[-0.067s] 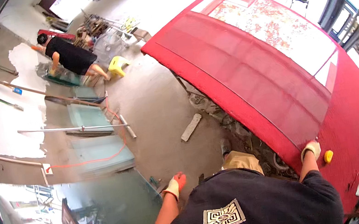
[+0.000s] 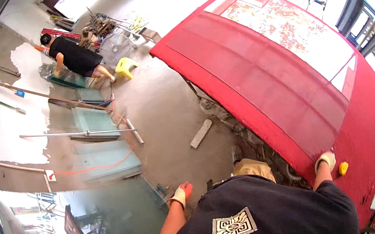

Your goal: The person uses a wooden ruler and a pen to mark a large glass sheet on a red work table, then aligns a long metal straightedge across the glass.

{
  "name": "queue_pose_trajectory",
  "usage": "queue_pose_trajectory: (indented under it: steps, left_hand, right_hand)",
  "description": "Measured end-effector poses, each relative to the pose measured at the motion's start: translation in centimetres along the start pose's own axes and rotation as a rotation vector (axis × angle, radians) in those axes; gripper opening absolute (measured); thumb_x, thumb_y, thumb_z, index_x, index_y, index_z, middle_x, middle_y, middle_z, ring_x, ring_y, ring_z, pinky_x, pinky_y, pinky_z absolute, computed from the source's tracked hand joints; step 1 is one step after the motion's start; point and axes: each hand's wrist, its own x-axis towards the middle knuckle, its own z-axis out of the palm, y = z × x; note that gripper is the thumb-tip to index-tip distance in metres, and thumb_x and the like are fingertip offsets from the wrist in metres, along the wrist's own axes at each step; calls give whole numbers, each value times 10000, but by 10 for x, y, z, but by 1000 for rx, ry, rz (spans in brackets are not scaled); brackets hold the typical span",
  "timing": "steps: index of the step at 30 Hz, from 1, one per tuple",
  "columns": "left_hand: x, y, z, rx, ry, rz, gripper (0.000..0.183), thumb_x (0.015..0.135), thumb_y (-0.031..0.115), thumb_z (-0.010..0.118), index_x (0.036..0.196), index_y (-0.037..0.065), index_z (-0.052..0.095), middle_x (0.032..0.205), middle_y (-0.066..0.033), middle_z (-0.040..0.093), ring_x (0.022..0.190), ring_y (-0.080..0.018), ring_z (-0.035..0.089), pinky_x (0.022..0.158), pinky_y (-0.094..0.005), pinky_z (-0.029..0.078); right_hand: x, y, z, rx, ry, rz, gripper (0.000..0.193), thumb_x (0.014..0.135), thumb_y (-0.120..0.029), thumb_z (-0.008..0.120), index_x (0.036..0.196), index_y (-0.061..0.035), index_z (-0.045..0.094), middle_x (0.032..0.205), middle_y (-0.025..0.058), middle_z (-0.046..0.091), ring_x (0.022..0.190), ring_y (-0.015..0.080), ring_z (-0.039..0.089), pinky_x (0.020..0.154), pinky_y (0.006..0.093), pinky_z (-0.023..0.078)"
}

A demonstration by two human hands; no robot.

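A glass sheet [image 2: 259,77] lies on a large red-covered table [image 2: 371,113]. The red shows through its nearer part, and bright reflections fill its far part. At the sheet's near corner, my right hand [image 2: 326,160], in a pale glove, is closed. Whatever its fingers hold is too small to make out. A small yellow object [image 2: 343,168] lies on the red cover just right of that hand. My left hand [image 2: 181,194], in a pale glove with an orange-red palm, hangs free with fingers loosely bent. Nothing shows in it.
Glass sheets [image 2: 106,158] lean along the left wall, with a large pane [image 2: 125,218] close by my left arm. A yellow stool [image 2: 126,68] stands near a person [image 2: 74,56] in black. A white block [image 2: 201,133] lies on the floor; an orange cord [image 2: 93,169] trails there.
The view has shifted slightly. My right hand has dropped a little at the sheet's corner. The person by the wall has turned the head. Otherwise things stand the same.
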Motion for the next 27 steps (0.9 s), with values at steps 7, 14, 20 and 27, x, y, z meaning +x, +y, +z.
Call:
queue_pose_trajectory:
  steps: [7,14,20,27]
  left_hand:
    - [58,9,-39,-186,-151,-164,554,1004,474,558,1304,34,709,1172,-181,772,1044,-341,724,931,-468,552]
    - [106,204,-122,189,29,203,480,1007,424,567,1242,42,739,1074,-206,798,955,-372,757,859,-485,564]
    - [180,390,-184,257,230,474,426,1010,406,531,1048,10,686,905,-139,710,844,-256,638,802,-438,520]
    - [227,534,-183,-7,-33,525,548,1052,430,594,1469,75,608,1208,-113,732,1076,-235,693,889,-390,538]
  right_hand:
    - [3,-23,5,-49,16,188,537,1077,-432,484,1284,-38,783,1292,244,763,1208,429,737,983,559,585]
    - [4,-19,18,-77,41,232,573,1055,-479,488,1281,-34,768,1298,225,767,1192,426,738,957,559,586]
    - [41,-4,36,99,-32,438,642,1048,-496,471,1404,-20,713,1456,205,696,1289,376,690,1055,527,545]
    - [56,16,48,302,-38,386,625,1071,-463,472,1391,24,699,1367,124,741,1182,311,694,1029,478,537]
